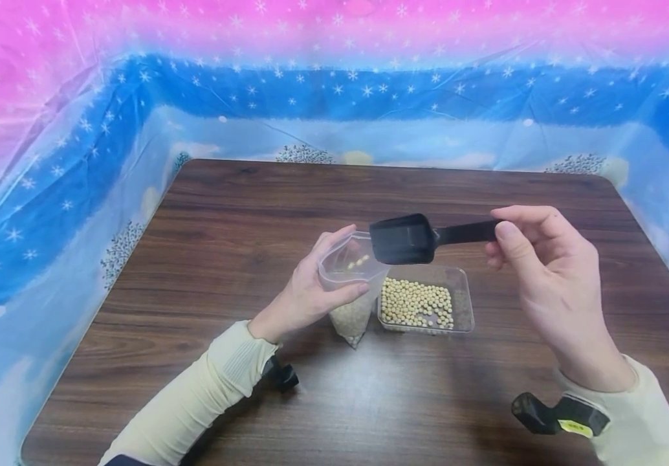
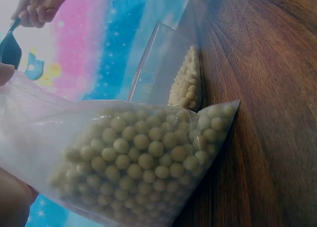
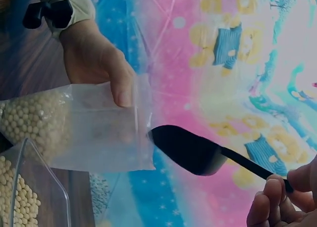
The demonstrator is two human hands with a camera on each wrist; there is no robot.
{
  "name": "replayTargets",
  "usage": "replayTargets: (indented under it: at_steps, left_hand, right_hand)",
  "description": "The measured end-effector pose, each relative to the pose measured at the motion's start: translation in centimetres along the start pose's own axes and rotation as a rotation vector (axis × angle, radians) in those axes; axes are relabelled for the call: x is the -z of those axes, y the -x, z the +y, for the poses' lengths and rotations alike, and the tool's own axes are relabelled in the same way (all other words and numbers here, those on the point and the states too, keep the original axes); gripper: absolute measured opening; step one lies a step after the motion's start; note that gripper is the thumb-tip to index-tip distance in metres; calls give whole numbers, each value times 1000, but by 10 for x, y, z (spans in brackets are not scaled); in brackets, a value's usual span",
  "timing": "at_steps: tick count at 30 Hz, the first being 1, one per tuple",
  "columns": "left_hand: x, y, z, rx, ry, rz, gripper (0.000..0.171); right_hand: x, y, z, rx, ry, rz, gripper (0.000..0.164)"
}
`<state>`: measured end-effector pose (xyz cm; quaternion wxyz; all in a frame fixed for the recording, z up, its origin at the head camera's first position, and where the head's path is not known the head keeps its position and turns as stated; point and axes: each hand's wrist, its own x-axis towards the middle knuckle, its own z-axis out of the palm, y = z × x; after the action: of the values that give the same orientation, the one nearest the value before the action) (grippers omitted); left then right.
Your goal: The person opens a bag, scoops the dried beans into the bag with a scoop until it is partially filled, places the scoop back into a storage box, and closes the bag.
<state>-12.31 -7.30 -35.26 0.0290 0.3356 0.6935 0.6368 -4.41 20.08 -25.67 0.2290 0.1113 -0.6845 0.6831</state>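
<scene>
My left hand (image 1: 311,285) grips a translucent plastic bag (image 2: 124,152) around its upper part, thumb in front, the mouth spread wide. Round pale beans (image 2: 143,160) fill the bag's lower half, and its bottom corner meets the table. My right hand (image 1: 561,278) pinches the handle end of a black scoop (image 1: 407,239) between thumb and fingers. The scoop's head is tilted at the right rim of the bag mouth, its lip overlapping the opening in the head view. A few beans show just inside the mouth.
A clear rectangular plastic box (image 1: 464,301) holding a layer of similar beans (image 1: 416,301) stands on the table right beside the bag. The dark wood table (image 1: 253,200) has a patterned pink and blue cloth (image 1: 334,90) hanging around its far and left sides.
</scene>
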Motion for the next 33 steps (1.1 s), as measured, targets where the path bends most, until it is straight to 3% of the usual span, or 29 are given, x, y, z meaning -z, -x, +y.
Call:
replayTargets:
  at_steps: [6,7,10,13,17,19,24,27,33]
  left_hand:
    - [0,2,-1,21,-17,-3,81]
    - [0,2,-1,26,-18,-5,81]
    - [0,2,-2,28,-17,-9,82]
    - [0,2,-3,12,-26,-5,81]
    - [0,1,-3,-16,-37,0,81]
    - [-1,0,-3,-21,-31,-1,81]
    - [-1,0,-3,-19,-21,-2,81]
    - [-1,0,-3,-13,-21,-2,81]
    - [-1,0,-2,11,-16,-5,81]
  right_hand:
    - [9,-1,-4,115,-21,163,17]
    - [12,0,-5,140,27,184,16]
    - [20,5,-4,144,314,193,12]
    - [26,12,7,133,674,115,10]
    - [28,20,34,214,885,15,9]
    - [27,24,45,263,926,-15,10]
    - [22,30,58,290,996,-42,12]
    - [22,29,63,267,1000,-16,12]
    - [28,27,73,138,960,40,9]
